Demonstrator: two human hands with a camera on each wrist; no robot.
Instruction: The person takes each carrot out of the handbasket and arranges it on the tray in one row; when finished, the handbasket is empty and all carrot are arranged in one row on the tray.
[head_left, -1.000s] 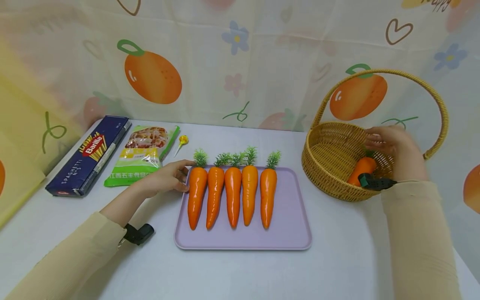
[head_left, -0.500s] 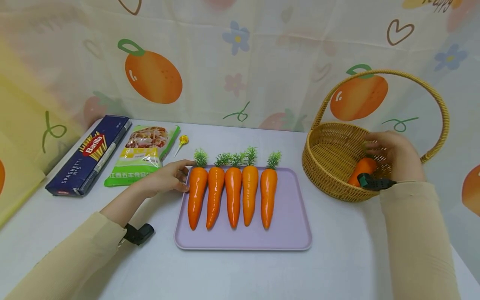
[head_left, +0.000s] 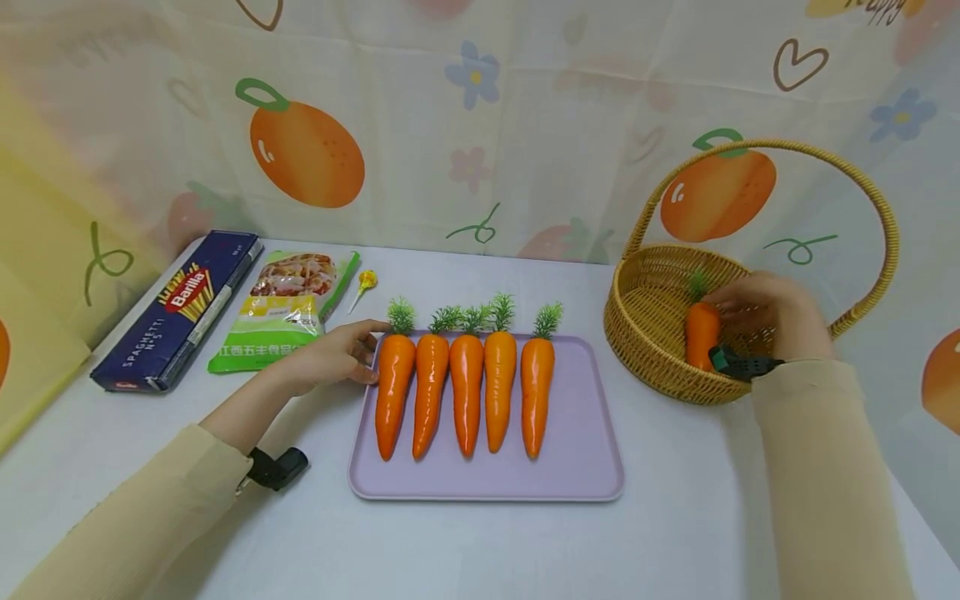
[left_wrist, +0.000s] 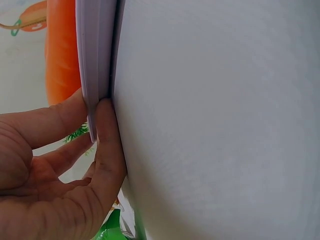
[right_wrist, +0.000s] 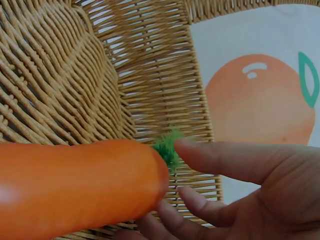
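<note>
My left hand [head_left: 330, 360] pinches the left edge of the lilac tray [head_left: 581, 417]; in the left wrist view the thumb and a finger [left_wrist: 107, 145] lie on either side of its rim. Several orange toy carrots [head_left: 467, 392] with green tops stand in a row on the tray. Inside the wicker basket [head_left: 660, 367] at the right, another carrot [head_left: 702, 329] lies with its leafy top towards the back. My right hand [head_left: 772, 308] reaches in beside it, fingertips at the carrot's thick end, thumb [right_wrist: 200, 155] at the green leaves and apart from the fingers.
To the left lie a blue spaghetti box [head_left: 180, 308], a green food packet [head_left: 285, 308] and a yellow lollipop [head_left: 366, 282]. The basket's tall handle [head_left: 795, 143] arches over my right hand. A patterned cloth [head_left: 420, 150] hangs behind the white table.
In the basket the carrot has swung left and straightened, its green top coming into sight. My right hand has shifted slightly left and down with it. The left hand and tray stay put.
</note>
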